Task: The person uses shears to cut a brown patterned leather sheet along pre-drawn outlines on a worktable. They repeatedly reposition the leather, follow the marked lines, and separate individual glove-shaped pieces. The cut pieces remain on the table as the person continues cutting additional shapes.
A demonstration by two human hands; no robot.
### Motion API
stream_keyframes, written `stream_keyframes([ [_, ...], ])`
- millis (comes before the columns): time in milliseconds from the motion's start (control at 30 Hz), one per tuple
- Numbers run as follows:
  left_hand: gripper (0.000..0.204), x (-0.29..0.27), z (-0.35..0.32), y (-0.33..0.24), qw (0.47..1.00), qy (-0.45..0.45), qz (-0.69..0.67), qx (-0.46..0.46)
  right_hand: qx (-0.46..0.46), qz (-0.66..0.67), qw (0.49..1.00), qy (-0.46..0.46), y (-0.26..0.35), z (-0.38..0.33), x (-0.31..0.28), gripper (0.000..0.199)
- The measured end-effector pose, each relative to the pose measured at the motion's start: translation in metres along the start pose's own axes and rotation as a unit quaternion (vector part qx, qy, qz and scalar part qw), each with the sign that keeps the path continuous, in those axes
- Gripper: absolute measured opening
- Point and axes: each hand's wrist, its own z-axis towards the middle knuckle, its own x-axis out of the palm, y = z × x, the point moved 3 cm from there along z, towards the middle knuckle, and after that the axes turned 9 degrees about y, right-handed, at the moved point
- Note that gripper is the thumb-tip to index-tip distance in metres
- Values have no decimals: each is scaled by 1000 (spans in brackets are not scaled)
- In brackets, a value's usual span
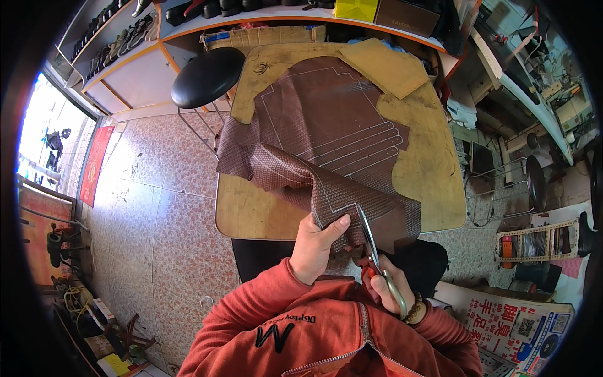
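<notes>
Both my hands work at the near edge of the table (pixel 433 169): my left hand (pixel 314 245) pinches the folded brown leather (pixel 326 132), thumb on top and fingers curled under, just left of the blades. My right hand (pixel 386 286) grips the scissors (pixel 370 242) by their handles, fingers closed through them, blades pointing away from me into the leather along a white line. Most of the leather lies spread beyond my fingers.

Sheet (pixel 326 132): brown leather-like material, woven-textured, faint sheen.
Scissors (pixel 370 242): bright metal blades, red handles.
Table (pixel 433 163): worn, matt wood-like top.
Stool (pixel 207 76), at 11 o'clock: glossy black seat, thin metal legs.
Floor (pixel 163 207): speckled, polished tile.
</notes>
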Motion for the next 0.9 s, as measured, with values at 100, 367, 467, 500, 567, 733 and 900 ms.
stream_keyframes([
  [100, 17, -1, 0, -2, 1000, 5, -7, -3, -14, 6, 1000, -5, 0, 0, 1, 52],
  [367, 17, -3, -2, -2, 1000, 16, -10, -7, -17, 33, 999, -5, 2, 0, 4, 52],
  [467, 16, -3, -1, -2, 1000, 19, -12, -3, -11, 39, 999, -5, 4, -1, 5, 52],
  [500, 16, -3, -1, -1, 1000, 17, -12, -1, -6, 41, 999, -5, 4, -2, 6, 52],
  [567, 16, -4, -1, -1, 1000, 16, -13, -1, -7, 41, 999, -4, 5, -2, 6, 52],
  [733, 16, -4, -3, -3, 999, 30, -28, -9, -5, 44, 999, 4, 7, -1, 7, 51],
  [900, 16, -5, -3, -3, 999, 23, -30, -10, -9, 30, 999, 6, 9, 0, 7, 52],
])
